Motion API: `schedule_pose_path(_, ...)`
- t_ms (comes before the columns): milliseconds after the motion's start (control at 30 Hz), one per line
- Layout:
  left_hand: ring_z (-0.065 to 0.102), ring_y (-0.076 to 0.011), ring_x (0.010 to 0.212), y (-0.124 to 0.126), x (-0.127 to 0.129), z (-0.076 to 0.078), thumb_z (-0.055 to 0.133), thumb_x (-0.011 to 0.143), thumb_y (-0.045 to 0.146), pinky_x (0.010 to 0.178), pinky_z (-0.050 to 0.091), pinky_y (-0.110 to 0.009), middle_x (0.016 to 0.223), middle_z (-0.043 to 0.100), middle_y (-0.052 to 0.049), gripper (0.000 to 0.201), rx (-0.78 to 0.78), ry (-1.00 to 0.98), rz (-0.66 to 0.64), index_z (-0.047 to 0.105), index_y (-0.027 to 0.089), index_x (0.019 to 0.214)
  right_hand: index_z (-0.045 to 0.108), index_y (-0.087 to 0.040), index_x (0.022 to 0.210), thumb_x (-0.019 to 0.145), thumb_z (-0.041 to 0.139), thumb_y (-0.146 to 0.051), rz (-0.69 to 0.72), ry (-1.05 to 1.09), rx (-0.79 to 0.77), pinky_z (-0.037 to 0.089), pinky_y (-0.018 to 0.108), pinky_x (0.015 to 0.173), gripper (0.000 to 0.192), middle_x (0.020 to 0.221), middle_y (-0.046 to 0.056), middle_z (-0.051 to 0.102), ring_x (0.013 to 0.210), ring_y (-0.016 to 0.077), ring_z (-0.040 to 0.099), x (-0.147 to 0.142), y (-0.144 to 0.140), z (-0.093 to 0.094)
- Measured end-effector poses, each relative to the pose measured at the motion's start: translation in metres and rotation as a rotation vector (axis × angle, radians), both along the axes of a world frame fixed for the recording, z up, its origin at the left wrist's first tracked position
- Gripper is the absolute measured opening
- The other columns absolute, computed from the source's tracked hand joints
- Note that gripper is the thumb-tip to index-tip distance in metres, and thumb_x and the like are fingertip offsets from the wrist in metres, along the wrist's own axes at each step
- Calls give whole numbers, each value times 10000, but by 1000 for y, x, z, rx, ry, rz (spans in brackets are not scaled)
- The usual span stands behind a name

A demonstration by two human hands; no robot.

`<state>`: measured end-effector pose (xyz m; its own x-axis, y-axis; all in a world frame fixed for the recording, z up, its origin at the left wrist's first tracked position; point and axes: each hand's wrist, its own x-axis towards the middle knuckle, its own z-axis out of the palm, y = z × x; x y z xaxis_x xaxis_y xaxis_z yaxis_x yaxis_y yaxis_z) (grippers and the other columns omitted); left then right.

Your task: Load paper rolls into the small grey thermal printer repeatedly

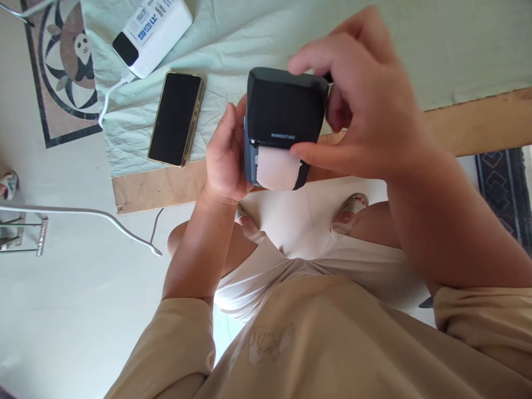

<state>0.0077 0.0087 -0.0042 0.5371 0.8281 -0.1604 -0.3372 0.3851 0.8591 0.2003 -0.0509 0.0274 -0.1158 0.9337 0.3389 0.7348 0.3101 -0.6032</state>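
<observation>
Both hands (291,144) around black printer (285,111)

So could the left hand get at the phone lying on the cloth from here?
Probably not yet: the left hand grips the label printer. The phone lies close beside it, nothing between.
</observation>
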Motion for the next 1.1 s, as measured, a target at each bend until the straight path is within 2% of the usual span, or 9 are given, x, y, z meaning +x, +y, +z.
schedule_pose_path(100, 532, -299, 1490, -3, -1, 3, 551, 1023, 444, 1183, 509, -406, 1229, 755, -11, 269, 55, 1, -30, 728, 277, 1138, 678, -217, 1273, 902, 708, -432, -122, 37, 114, 522, 355, 828, 430, 899, 17, 619, 713, 125, 533, 1, -3, 5)
schedule_pose_path(167, 573, -310, 1442, -4, -2, 2, 622, 976, 439, 1103, 544, -381, 1180, 763, 0, 236, 117, 67, -42, 725, 321, 1153, 694, -228, 1218, 957, 655, -407, -231, 139, 177, 478, 306, 756, 319, 1020, -4, 646, 629, 53, 473, -1, -3, 6)
schedule_pose_path(267, 645, -298, 1316, -6, -4, 1, 661, 942, 441, 941, 573, -332, 1146, 753, 6, 208, 144, 149, 2, 729, 341, 1111, 682, -214, 1144, 965, 613, -334, -368, 307, 234, 397, 255, 649, 227, 1293, -13, 635, 751, 46, 626, -3, 1, 3)
schedule_pose_path(400, 672, -300, 1241, -5, -6, 2, 673, 943, 487, 865, 580, -334, 1151, 750, 0, 239, 163, 169, -20, 734, 338, 1120, 714, -214, 1076, 946, 582, -279, -373, 154, 288, 446, 259, 651, 196, 1099, -2, 693, 786, 97, 665, -3, 5, -1)
schedule_pose_path(500, 685, -296, 1217, -2, -9, 2, 690, 940, 499, 859, 590, -328, 1164, 748, 0, 277, 180, 195, -68, 716, 336, 1163, 734, -244, 1113, 931, 574, -293, -298, -185, 110, 529, 348, 804, 247, 982, -13, 744, 694, 133, 636, -7, 4, 1)
schedule_pose_path(567, 696, -293, 1193, -2, -9, 2, 702, 940, 524, 819, 586, -318, 1148, 742, -9, 293, 188, 207, -90, 715, 331, 1160, 706, -255, 1206, 913, 580, -283, -254, -319, -66, 529, 386, 841, 320, 1070, -3, 771, 831, 204, 706, -13, 2, 5)
schedule_pose_path(733, 631, -359, 1314, -10, 1, 2, 724, 879, 589, 964, 567, -396, 1059, 715, -58, 366, 206, 205, 21, 746, 320, 1124, 659, -320, 1252, 924, 601, -357, -209, -424, -287, 471, 382, 726, 336, 1109, 44, 772, 958, 301, 709, -20, 2, 11)
schedule_pose_path(933, 696, -244, 1124, -14, 3, 2, 640, 979, 428, 863, 543, -320, 992, 678, -20, 197, 155, 106, -1, 723, 285, 1085, 696, -303, 1209, 751, 696, -282, -122, -34, -221, 493, 397, 755, 459, 1073, 3, 776, 835, 234, 689, -8, 0, 11)
schedule_pose_path(1100, 658, -246, 1301, -10, 5, -1, 632, 986, 430, 1041, 544, -310, 1018, 711, -8, 186, 127, 57, 106, 712, 274, 1048, 619, -283, 1014, 685, 642, -181, -141, 629, -75, 401, 277, 593, 345, 1061, -26, 683, 855, 133, 659, 22, 10, 16)
